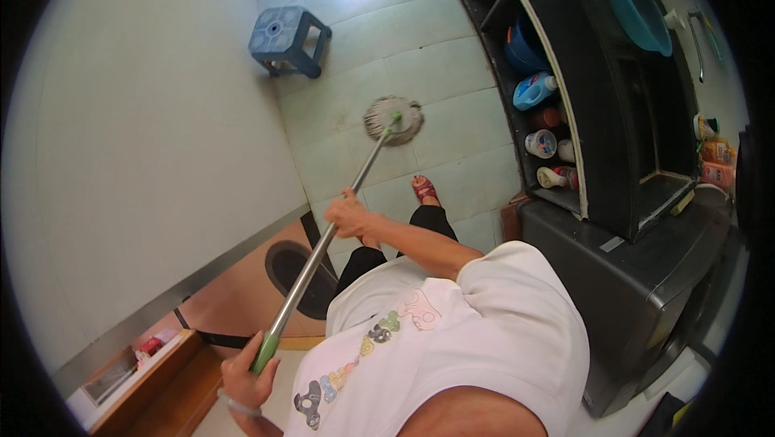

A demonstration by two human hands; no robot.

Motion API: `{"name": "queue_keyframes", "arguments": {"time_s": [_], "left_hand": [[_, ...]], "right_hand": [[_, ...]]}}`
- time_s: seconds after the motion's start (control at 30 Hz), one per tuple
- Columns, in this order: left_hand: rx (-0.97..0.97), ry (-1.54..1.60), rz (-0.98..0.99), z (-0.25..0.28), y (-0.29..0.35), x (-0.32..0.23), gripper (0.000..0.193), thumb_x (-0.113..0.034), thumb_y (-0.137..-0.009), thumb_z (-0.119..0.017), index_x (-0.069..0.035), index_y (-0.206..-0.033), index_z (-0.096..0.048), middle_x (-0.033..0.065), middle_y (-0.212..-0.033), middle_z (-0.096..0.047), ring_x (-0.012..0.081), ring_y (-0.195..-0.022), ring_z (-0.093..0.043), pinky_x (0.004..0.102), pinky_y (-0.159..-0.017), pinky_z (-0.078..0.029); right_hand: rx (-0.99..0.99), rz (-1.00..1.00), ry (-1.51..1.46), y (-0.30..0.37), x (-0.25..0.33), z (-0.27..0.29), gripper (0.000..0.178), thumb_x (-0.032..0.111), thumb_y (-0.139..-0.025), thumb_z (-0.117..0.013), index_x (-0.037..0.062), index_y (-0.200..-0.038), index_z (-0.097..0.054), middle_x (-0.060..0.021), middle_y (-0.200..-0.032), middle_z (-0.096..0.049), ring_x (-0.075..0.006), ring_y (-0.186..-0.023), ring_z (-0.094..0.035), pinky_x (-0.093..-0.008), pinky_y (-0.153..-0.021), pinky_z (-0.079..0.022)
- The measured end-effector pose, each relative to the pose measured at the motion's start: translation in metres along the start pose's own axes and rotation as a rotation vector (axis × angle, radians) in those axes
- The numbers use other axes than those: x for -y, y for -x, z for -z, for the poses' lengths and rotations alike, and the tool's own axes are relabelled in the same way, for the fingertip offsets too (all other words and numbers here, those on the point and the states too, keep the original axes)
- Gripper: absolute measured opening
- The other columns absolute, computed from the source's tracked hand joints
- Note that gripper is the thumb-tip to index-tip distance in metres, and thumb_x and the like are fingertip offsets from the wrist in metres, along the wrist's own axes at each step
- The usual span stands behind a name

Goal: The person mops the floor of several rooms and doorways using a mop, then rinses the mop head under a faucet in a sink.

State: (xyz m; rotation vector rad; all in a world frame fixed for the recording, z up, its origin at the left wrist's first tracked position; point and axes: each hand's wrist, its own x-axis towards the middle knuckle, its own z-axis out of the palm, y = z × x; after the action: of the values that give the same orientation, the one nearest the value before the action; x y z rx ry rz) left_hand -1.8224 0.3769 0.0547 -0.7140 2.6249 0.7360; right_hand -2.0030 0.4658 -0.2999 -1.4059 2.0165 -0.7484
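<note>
I hold a mop with a metal shaft (367, 166) and a green grip. Its grey string head (393, 119) rests on the pale tiled floor (420, 41) ahead of me. My right hand (351, 215) is closed around the middle of the shaft. My left hand (242, 380), with a band at the wrist, grips the green end near the bottom of the view. My foot in a red sandal (425, 189) stands just behind the mop head.
A blue plastic stool (288, 39) stands by the pale wall (145, 154) at the far left. On the right, a dark shelf unit (601, 122) holds bottles (534, 90) and a teal basin (638, 5). A dark appliance (638, 275) sits below it.
</note>
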Motion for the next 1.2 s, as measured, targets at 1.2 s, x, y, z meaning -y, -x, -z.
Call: {"name": "queue_keyframes", "arguments": {"time_s": [1.2], "left_hand": [[-0.229,0.401,0.416,-0.102,-0.128,-0.008,0.040,-0.013,-0.073,-0.064,-0.004,-0.111,-0.054,0.0167,-0.070,-0.060,0.0234,-0.061,-0.060,0.0311,-0.057,-0.046]], "right_hand": [[-0.139,0.131,0.243,-0.095,-0.133,0.069,0.015,0.009,-0.060,-0.061,0.0095,-0.074,-0.056,-0.0079,-0.082,-0.054,-0.0267,-0.095,-0.047,-0.0486,-0.094,-0.024]]}}
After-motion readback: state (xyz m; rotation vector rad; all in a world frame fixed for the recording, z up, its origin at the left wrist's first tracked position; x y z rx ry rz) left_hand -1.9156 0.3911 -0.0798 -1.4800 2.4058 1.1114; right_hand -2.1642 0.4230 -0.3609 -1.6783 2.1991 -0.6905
